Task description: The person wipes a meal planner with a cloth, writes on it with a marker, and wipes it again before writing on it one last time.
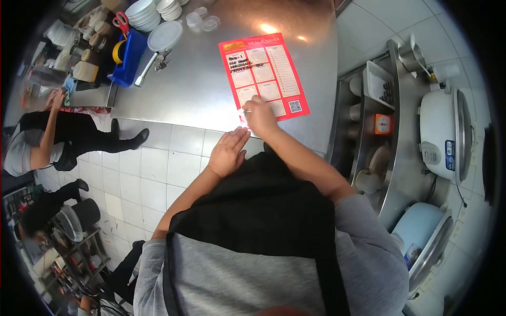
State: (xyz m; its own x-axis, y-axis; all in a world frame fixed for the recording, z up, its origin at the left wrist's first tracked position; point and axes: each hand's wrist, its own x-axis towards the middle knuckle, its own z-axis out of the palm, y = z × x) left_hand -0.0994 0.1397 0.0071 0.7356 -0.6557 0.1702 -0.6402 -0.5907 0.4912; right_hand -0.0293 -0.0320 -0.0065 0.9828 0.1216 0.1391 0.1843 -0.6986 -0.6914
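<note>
Red is the colour of the meal planner sheet (269, 87) that lies flat on the shiny steel table (200, 68) in front of me, close to the edge. It has cream boxes, a square QR code (295, 107) in the bottom right corner, and black handwriting (245, 63) over the top left boxes.

My right hand (261, 117) is on the bottom part of the sheet. Its fingers are curled and pinch what looks like a pen (245, 111), but bright light makes it hard to see. My left hand (229, 150) is flat with its fingers close together. Its fingertips are at the table's edge, just by the bottom left corner of the sheet. I cannot tell if they touch the paper.

I wear a black apron (253, 210). To the left on the table are keys (161, 63), a round lid (165, 36), and a blue holder (129, 68) with yellow tape (119, 52) and red scissors (121, 22). White bowls (142, 15) are stacked at the back. On my right are an orange scale (383, 124) on a shelf and a white rice cooker (436, 131).
</note>
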